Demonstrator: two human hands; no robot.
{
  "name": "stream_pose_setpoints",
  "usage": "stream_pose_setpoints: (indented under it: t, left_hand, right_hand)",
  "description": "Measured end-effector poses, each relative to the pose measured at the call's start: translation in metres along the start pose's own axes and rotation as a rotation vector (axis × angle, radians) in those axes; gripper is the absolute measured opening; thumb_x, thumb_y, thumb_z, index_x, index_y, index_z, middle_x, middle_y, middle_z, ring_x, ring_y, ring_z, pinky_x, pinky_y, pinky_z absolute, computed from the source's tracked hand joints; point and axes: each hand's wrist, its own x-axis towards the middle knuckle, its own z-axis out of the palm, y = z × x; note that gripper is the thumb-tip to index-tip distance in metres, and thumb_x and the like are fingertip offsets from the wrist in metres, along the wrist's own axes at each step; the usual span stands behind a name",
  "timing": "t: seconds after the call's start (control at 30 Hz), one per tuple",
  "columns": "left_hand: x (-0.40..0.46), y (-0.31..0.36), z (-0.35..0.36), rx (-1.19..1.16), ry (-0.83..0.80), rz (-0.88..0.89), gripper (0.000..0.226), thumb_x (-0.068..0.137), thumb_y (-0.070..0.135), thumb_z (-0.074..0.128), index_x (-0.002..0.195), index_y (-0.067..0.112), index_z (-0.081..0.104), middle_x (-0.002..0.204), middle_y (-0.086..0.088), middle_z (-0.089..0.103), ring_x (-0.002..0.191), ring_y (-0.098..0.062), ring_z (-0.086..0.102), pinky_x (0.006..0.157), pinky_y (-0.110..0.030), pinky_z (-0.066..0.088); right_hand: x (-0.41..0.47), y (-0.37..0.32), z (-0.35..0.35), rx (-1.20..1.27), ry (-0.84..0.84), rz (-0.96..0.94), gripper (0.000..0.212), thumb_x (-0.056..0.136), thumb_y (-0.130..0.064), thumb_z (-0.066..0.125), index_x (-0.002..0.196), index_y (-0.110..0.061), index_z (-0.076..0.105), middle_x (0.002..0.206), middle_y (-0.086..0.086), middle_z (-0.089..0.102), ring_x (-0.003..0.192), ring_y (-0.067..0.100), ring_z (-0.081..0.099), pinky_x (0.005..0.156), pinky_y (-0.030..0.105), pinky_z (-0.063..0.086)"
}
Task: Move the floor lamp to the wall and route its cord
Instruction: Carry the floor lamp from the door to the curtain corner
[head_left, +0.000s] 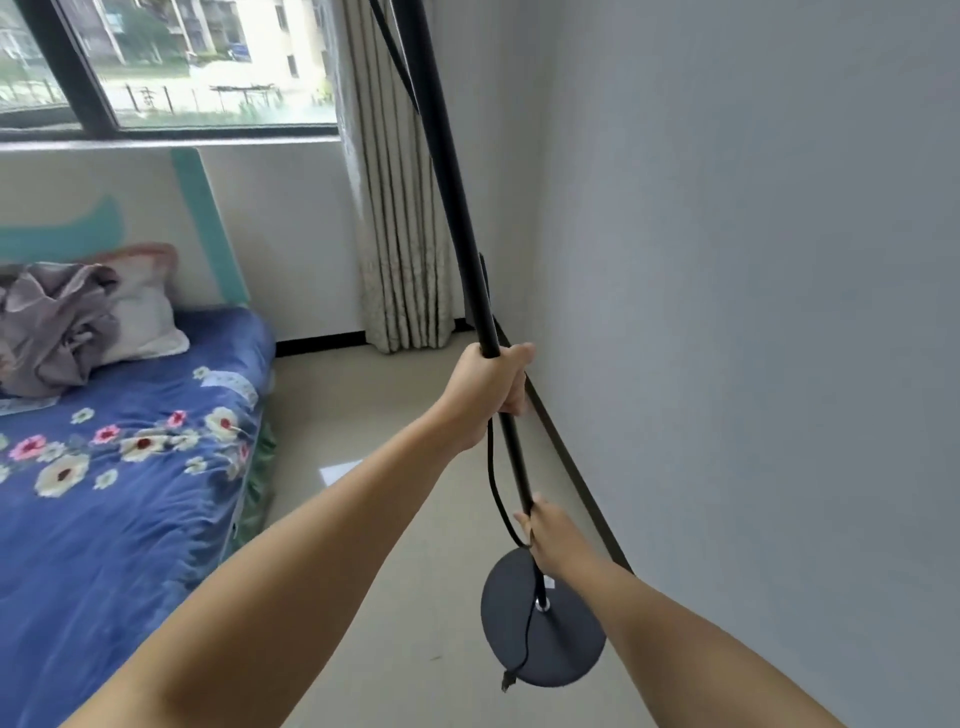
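Both forearms are extended; lamp pole (457, 208) is clenched by left hand (485, 392) and right hand (550, 538), base (543, 618) near wall (753, 312). Carry step judged; cord (496, 483) routing remains.

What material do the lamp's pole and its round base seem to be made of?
The thin black lamp pole looks like matte painted metal: straight and rigid. The dark grey round base is probably coated metal too, flat with a dull sheen; plastic cannot be excluded.

Black floor lamp (470, 249) tilted near wall, cord (494, 483) dangling (plug loose)
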Motion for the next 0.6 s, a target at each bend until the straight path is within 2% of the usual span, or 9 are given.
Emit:
stream_pose_setpoints:
  t: [0.03, 0.1, 0.23, 0.33, 0.5, 0.6]
  left_hand:
    - [0.026, 0.002, -0.011, 0.000, 0.009, 0.006, 0.050, 0.086, 0.007, 0.046, 0.043, 0.022, 0.024, 0.036, 0.007, 0.023, 0.038, -0.015, 0.018, 0.047, -0.028, 0.025]
    - [0.079, 0.004, -0.033, 0.015, 0.020, 0.027, 0.048, 0.085, 0.008, 0.046, 0.045, 0.022, 0.023, 0.037, 0.007, 0.023, 0.041, -0.017, 0.017, 0.049, -0.029, 0.025]
    - [0.192, 0.011, -0.079, 0.040, 0.022, 0.061, 0.048, 0.083, 0.010, 0.046, 0.044, 0.022, 0.023, 0.038, 0.006, 0.022, 0.041, -0.018, 0.019, 0.052, -0.031, 0.026]
    - [0.278, 0.025, -0.108, 0.051, 0.017, 0.059, 0.051, 0.084, 0.011, 0.046, 0.040, 0.022, 0.025, 0.036, 0.006, 0.024, 0.037, -0.016, 0.021, 0.052, -0.029, 0.029]
    - [0.402, 0.055, -0.145, 0.073, 0.026, 0.080, 0.058, 0.085, 0.010, 0.044, 0.031, 0.026, 0.028, 0.032, 0.008, 0.027, 0.032, -0.012, 0.025, 0.049, -0.027, 0.035]
    - [0.490, 0.062, -0.172, 0.086, 0.051, 0.079, 0.058, 0.082, 0.009, 0.045, 0.030, 0.024, 0.028, 0.031, 0.009, 0.027, 0.031, -0.012, 0.025, 0.052, -0.028, 0.035]
  right_hand:
    - [0.029, -0.007, -0.005, 0.015, -0.004, -0.009, 0.016, 0.099, -0.018, 0.040, 0.106, -0.004, 0.046, 0.103, 0.019, 0.061, 0.093, 0.033, 0.060, 0.075, 0.037, 0.045]
    - [0.090, -0.018, -0.015, 0.046, 0.010, -0.015, 0.018, 0.099, -0.023, 0.042, 0.089, -0.009, 0.038, 0.076, 0.012, 0.055, 0.072, 0.030, 0.054, 0.067, 0.037, 0.041]
    - [0.215, -0.046, -0.036, 0.126, 0.040, -0.008, 0.038, 0.098, -0.023, 0.045, 0.066, -0.020, 0.026, 0.065, 0.007, 0.049, 0.068, 0.024, 0.048, 0.069, 0.044, 0.045]
    - [0.297, -0.073, -0.060, 0.175, 0.046, 0.020, 0.039, 0.099, -0.024, 0.044, 0.065, -0.021, 0.026, 0.061, 0.001, 0.041, 0.063, 0.024, 0.046, 0.066, 0.044, 0.043]
    - [0.421, -0.111, -0.102, 0.155, 0.052, 0.014, 0.030, 0.099, -0.025, 0.041, 0.072, -0.014, 0.032, 0.061, -0.001, 0.039, 0.051, 0.015, 0.038, 0.048, 0.027, 0.029]
    - [0.509, -0.128, -0.124, 0.124, 0.048, -0.012, 0.026, 0.100, -0.027, 0.039, 0.077, -0.013, 0.035, 0.062, 0.000, 0.039, 0.051, 0.014, 0.037, 0.046, 0.027, 0.026]
